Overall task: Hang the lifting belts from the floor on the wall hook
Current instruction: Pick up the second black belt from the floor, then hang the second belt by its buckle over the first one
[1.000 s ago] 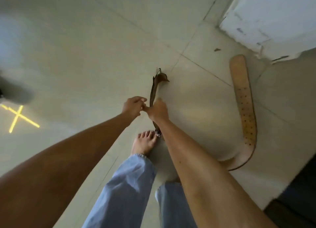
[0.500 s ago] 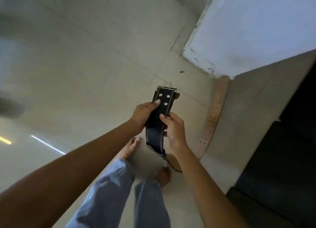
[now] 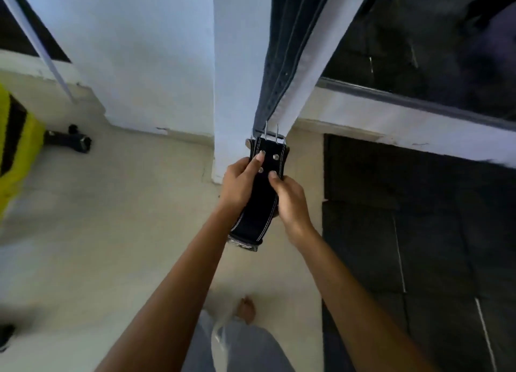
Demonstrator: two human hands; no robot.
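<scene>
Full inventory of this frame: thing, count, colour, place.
Held lifting belt: 1, black with white stitching and a metal buckle, centre, between both hands.
Hanging belt: at least 1, dark, down the pillar face, top centre.
Pillar: 1, white, centre.
Floor: pale tile, left and centre.
Floor mats: dark, right.
Yellow object: 1, left edge, unclear.
Dark object: 1, on floor beside it, blurred.
Left hand: grip on belt.
Right hand: grip on belt.
Bare foot: 1, bottom centre.

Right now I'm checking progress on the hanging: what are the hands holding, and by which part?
Both hands, left and right, grip the black lifting belt near its buckle end.
</scene>
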